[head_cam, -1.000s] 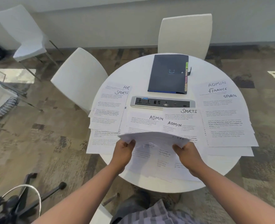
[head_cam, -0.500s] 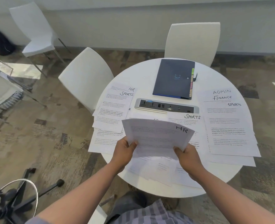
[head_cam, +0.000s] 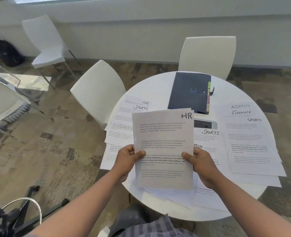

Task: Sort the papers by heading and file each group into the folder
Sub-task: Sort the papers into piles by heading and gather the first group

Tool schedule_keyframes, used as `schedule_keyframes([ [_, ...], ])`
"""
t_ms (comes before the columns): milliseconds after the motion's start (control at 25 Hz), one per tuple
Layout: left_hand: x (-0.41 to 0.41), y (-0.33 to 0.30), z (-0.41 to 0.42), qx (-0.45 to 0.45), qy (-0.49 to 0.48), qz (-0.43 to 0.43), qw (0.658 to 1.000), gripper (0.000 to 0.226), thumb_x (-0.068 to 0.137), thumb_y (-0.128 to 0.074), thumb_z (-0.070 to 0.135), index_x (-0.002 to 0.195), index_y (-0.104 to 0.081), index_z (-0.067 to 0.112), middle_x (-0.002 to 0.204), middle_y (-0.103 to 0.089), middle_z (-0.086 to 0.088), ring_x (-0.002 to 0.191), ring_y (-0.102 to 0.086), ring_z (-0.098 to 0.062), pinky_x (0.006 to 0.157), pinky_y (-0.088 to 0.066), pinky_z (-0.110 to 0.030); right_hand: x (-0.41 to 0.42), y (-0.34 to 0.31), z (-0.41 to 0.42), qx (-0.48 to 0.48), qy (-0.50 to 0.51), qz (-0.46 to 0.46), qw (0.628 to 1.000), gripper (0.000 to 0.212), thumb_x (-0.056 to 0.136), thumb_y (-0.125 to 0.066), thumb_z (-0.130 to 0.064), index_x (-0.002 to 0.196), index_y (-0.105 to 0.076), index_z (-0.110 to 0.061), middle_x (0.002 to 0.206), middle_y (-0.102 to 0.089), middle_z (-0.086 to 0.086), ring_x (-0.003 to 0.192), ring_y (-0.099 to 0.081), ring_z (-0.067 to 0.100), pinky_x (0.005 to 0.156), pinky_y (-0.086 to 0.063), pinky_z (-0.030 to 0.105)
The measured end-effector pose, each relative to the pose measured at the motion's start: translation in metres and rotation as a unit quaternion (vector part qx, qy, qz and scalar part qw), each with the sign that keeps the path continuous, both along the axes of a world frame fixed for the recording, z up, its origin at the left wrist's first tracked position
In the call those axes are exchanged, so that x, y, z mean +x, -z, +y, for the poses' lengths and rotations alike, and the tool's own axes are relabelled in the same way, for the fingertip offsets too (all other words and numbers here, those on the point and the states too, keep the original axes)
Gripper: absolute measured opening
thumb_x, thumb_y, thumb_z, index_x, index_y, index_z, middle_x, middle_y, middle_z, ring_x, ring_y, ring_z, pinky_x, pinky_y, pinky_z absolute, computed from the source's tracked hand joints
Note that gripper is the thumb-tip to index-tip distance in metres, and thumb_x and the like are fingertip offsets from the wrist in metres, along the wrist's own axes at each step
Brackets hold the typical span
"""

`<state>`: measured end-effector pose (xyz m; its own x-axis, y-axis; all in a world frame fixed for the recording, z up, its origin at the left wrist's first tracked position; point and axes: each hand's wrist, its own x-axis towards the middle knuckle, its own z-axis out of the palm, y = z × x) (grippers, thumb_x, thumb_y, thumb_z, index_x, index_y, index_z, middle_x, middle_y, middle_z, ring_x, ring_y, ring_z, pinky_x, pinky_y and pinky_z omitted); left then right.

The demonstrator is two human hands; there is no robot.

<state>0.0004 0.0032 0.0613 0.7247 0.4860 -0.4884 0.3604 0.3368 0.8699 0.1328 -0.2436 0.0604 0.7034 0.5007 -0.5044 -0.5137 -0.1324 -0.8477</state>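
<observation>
The person is holding a small stack headed HR (head_cam: 163, 147) upright over the near edge of the round table (head_cam: 158, 86), the left hand (head_cam: 126, 161) gripping its left margin and the right hand (head_cam: 202, 166) gripping its right margin, thumbs lying on the front sheet. The dark folder (head_cam: 189, 93) is lying closed at the table's far side, so by the look of it nothing is being filed yet — sorting is only getting under way. Loose sheets are covering most of the table: a pile at its left showing HR and SPORTS headings (head_cam: 124, 124), a pile at its right showing ADMIN, FINANCE and SPORTS (head_cam: 251, 139), and more sheets in the middle (head_cam: 208, 142) — all still mixed and waiting to be grouped.
</observation>
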Motion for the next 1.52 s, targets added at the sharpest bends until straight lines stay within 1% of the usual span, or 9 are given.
schedule_keyframes([
  [200, 0.011, 0.009, 0.041, -0.059, 0.058, -0.006, 0.997, 0.033, 0.091, -0.072, 0.001, 0.122, -0.066, -0.004, 0.116, -0.076, -0.018, 0.106, -0.074, -0.034, 0.083, -0.063, -0.039, -0.001, 0.002, 0.031, -0.003, 0.027, 0.013, 1.000, 0.022, 0.100, -0.061, -0.005, 0.118, -0.071, -0.008, 0.110, -0.079, 0.012, 0.098, -0.077, 0.029, 0.072, -0.062, 0.033],
  [440, 0.026, 0.025, 0.104, -0.085, 0.115, 0.022, 0.989, 0.026, 0.099, -0.064, 0.013, 0.123, -0.069, 0.005, 0.120, -0.075, -0.016, 0.110, -0.073, -0.034, 0.092, -0.059, -0.048, -0.007, 0.005, 0.089, -0.020, 0.058, 0.028, 0.998, 0.022, 0.100, -0.062, -0.011, 0.120, -0.070, -0.007, 0.112, -0.078, 0.013, 0.103, -0.075, 0.035, 0.090, -0.059, 0.053],
  [640, 0.033, 0.030, 0.128, -0.136, 0.185, 0.035, 0.973, 0.026, 0.106, -0.053, 0.014, 0.129, -0.064, 0.010, 0.125, -0.074, -0.011, 0.116, -0.070, -0.031, 0.101, -0.055, -0.052, -0.017, 0.005, 0.109, -0.001, 0.070, 0.050, 0.996, 0.027, 0.097, -0.061, 0.000, 0.122, -0.067, -0.007, 0.116, -0.077, 0.015, 0.105, -0.074, 0.036, 0.077, -0.063, 0.039],
  [720, 0.036, 0.029, 0.128, -0.139, 0.204, 0.050, 0.968, 0.026, 0.108, -0.051, 0.016, 0.130, -0.062, 0.011, 0.125, -0.074, -0.010, 0.115, -0.071, -0.029, 0.102, -0.054, -0.053, -0.022, 0.007, 0.106, -0.015, 0.081, 0.060, 0.995, 0.027, 0.099, -0.058, 0.003, 0.122, -0.067, -0.008, 0.115, -0.077, 0.014, 0.103, -0.075, 0.034, 0.075, -0.062, 0.039],
  [880, 0.043, 0.022, 0.118, -0.120, 0.211, 0.050, 0.969, 0.026, 0.108, -0.050, 0.017, 0.132, -0.058, 0.013, 0.122, -0.075, -0.008, 0.112, -0.072, -0.028, 0.099, -0.057, -0.053, -0.022, 0.003, 0.099, -0.063, 0.089, 0.049, 0.993, 0.028, 0.102, -0.054, 0.000, 0.125, -0.065, -0.013, 0.114, -0.078, 0.010, 0.102, -0.075, 0.033, 0.088, -0.060, 0.052],
  [1040, 0.047, 0.014, 0.106, -0.101, 0.196, 0.015, 0.975, 0.024, 0.106, -0.052, 0.011, 0.129, -0.060, 0.012, 0.121, -0.076, -0.008, 0.110, -0.073, -0.027, 0.087, -0.061, -0.042, -0.011, -0.003, 0.090, -0.037, 0.091, 0.052, 0.994, 0.029, 0.100, -0.056, 0.002, 0.125, -0.065, -0.009, 0.116, -0.077, 0.013, 0.105, -0.074, 0.036, 0.095, -0.057, 0.056],
  [1120, 0.047, 0.013, 0.101, -0.083, 0.198, 0.003, 0.977, 0.025, 0.106, -0.053, 0.010, 0.130, -0.060, 0.011, 0.123, -0.075, -0.008, 0.112, -0.073, -0.027, 0.089, -0.060, -0.043, -0.008, 0.000, 0.086, -0.044, 0.087, 0.054, 0.994, 0.029, 0.100, -0.058, 0.000, 0.126, -0.065, -0.011, 0.115, -0.077, 0.012, 0.105, -0.074, 0.036, 0.096, -0.056, 0.058],
  [1360, 0.039, 0.004, 0.081, -0.028, 0.173, -0.030, 0.984, 0.029, 0.103, -0.058, 0.005, 0.131, -0.062, 0.010, 0.125, -0.074, -0.010, 0.114, -0.072, -0.030, 0.097, -0.058, -0.049, -0.001, -0.002, 0.070, -0.022, 0.073, 0.033, 0.997, 0.028, 0.100, -0.061, -0.003, 0.125, -0.066, -0.013, 0.115, -0.078, 0.009, 0.103, -0.075, 0.033, 0.092, -0.059, 0.056],
  [1520, 0.029, 0.007, 0.073, 0.003, 0.127, 0.015, 0.992, 0.025, 0.103, -0.060, 0.008, 0.127, -0.065, 0.007, 0.118, -0.076, -0.011, 0.107, -0.074, -0.032, 0.095, -0.059, -0.053, -0.002, 0.009, 0.067, -0.035, 0.010, 0.058, 0.998, 0.026, 0.099, -0.064, -0.007, 0.124, -0.067, -0.013, 0.115, -0.078, 0.007, 0.105, -0.075, 0.031, 0.098, -0.056, 0.055],
])
